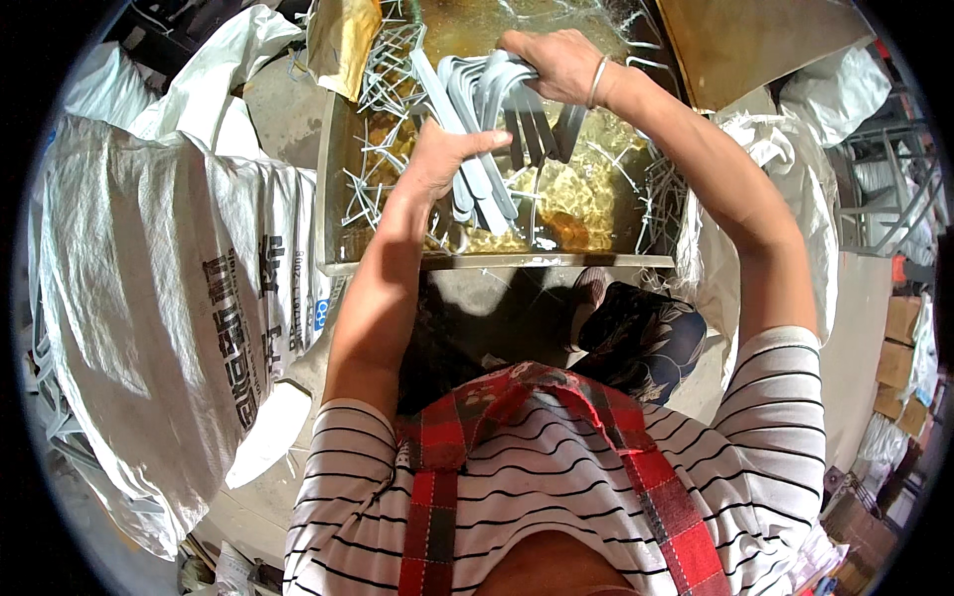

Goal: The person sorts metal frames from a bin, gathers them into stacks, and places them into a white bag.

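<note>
One left hand (pixel 442 159) and one right hand (pixel 561 68). One bracelet (pixel 596 81). One water tub (pixel 497 261). Several bent grey strips (pixel 487 84), overlapping too closely for an exact count. Many thin pale sticks (pixel 390 65), too tangled to number. One white sack with black print (pixel 139 298). Two checked straps (pixel 676 507). At least three cardboard boxes (pixel 894 364).

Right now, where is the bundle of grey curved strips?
In the head view, the bundle is at upper centre, over the tub, gripped by the right hand, with the left hand against its left side.
</note>
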The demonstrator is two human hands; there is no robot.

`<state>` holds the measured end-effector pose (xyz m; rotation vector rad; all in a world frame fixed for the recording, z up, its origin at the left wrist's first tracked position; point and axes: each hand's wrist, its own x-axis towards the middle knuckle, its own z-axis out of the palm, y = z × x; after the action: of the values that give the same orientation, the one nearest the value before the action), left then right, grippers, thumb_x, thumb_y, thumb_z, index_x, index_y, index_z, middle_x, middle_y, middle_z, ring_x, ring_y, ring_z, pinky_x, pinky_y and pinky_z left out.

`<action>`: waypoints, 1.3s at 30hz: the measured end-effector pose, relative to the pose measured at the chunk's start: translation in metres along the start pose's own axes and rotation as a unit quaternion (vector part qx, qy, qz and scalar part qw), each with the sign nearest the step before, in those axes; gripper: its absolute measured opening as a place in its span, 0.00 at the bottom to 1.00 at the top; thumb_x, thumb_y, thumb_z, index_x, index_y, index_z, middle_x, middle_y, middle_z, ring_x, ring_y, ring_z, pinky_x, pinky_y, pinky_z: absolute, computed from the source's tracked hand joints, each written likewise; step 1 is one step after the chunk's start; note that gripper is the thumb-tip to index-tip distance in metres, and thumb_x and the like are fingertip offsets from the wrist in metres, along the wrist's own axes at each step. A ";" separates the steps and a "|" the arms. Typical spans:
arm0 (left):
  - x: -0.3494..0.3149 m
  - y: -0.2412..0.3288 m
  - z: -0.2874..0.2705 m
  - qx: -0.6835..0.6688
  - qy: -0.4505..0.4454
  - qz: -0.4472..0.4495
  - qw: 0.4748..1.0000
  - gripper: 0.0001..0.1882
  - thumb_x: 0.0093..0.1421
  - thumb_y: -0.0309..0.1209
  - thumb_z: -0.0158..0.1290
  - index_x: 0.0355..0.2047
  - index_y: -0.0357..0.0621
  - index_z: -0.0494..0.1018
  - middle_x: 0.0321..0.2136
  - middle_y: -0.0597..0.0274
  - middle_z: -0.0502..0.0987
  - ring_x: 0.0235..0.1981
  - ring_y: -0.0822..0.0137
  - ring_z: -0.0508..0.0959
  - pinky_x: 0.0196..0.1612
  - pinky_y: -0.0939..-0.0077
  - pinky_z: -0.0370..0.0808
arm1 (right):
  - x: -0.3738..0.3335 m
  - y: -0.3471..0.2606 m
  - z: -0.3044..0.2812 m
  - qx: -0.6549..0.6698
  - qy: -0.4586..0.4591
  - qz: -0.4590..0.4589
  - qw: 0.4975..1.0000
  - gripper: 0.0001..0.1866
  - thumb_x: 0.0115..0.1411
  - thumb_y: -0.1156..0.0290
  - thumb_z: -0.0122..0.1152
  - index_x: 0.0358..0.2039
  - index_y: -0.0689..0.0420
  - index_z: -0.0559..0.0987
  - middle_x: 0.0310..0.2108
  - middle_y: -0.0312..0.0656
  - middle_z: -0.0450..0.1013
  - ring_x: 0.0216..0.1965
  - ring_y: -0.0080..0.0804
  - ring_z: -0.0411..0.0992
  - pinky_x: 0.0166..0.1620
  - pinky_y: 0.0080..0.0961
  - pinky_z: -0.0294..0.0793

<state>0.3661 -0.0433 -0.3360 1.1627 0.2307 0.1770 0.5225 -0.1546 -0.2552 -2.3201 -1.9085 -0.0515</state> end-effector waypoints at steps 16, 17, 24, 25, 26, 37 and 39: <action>0.014 -0.004 -0.064 -0.371 0.253 0.026 0.893 0.16 0.47 0.32 0.58 0.36 0.41 0.68 0.31 0.59 0.73 0.34 0.60 0.73 0.41 0.62 0.70 | -0.017 -0.075 0.104 0.258 -0.066 0.125 0.956 0.23 0.43 0.51 0.60 0.36 0.54 0.75 0.30 0.48 0.73 0.34 0.44 0.71 0.38 0.32 0.70; 0.018 -0.015 -0.079 -0.376 0.258 0.034 0.889 0.17 0.47 0.33 0.57 0.37 0.41 0.68 0.34 0.59 0.73 0.36 0.60 0.72 0.42 0.61 0.69 | -0.010 -0.077 0.095 0.184 -0.105 0.110 0.971 0.21 0.44 0.54 0.59 0.35 0.54 0.74 0.29 0.49 0.73 0.34 0.44 0.71 0.38 0.33 0.69; 0.017 -0.008 -0.041 -0.341 0.296 -0.021 0.892 0.17 0.48 0.37 0.56 0.36 0.41 0.68 0.34 0.55 0.73 0.35 0.55 0.72 0.42 0.59 0.68 | -0.029 -0.077 0.012 0.079 -0.297 0.042 0.951 0.12 0.42 0.73 0.58 0.31 0.60 0.73 0.15 0.39 0.68 0.18 0.30 0.67 0.22 0.28 0.68; 0.015 -0.005 -0.043 -0.347 0.278 -0.033 0.895 0.17 0.49 0.36 0.56 0.36 0.40 0.68 0.33 0.54 0.73 0.34 0.55 0.73 0.41 0.59 0.68 | -0.041 -0.072 0.008 0.304 -0.217 0.099 0.922 0.10 0.42 0.75 0.58 0.28 0.60 0.74 0.16 0.37 0.68 0.17 0.26 0.66 0.22 0.25 0.68; 0.013 -0.002 -0.046 -0.353 0.261 -0.044 0.897 0.17 0.49 0.35 0.56 0.36 0.40 0.68 0.33 0.53 0.73 0.34 0.55 0.73 0.40 0.59 0.69 | -0.046 -0.069 0.003 0.360 -0.191 0.182 0.895 0.06 0.41 0.73 0.59 0.22 0.59 0.74 0.15 0.36 0.68 0.17 0.22 0.64 0.20 0.23 0.65; -0.001 0.007 -0.049 -0.246 0.188 -0.051 0.949 0.20 0.53 0.44 0.47 0.29 0.35 0.73 0.24 0.54 0.76 0.29 0.60 0.75 0.38 0.69 0.71 | -0.115 -0.057 -0.015 0.272 -0.069 -0.075 0.957 0.06 0.37 0.80 0.52 0.18 0.60 0.65 0.18 0.44 0.67 0.20 0.38 0.66 0.26 0.28 0.68; 0.002 0.009 -0.042 -0.278 0.285 -0.025 0.917 0.16 0.52 0.39 0.51 0.32 0.36 0.71 0.29 0.55 0.75 0.31 0.60 0.75 0.39 0.69 0.71 | -0.130 -0.045 -0.008 0.555 0.075 0.217 0.800 0.05 0.41 0.79 0.51 0.16 0.57 0.65 0.16 0.35 0.66 0.15 0.22 0.64 0.19 0.17 0.63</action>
<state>0.3560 -0.0017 -0.3434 0.5130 0.6774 0.5042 0.4534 -0.2742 -0.2585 -1.7028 -0.8214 0.7031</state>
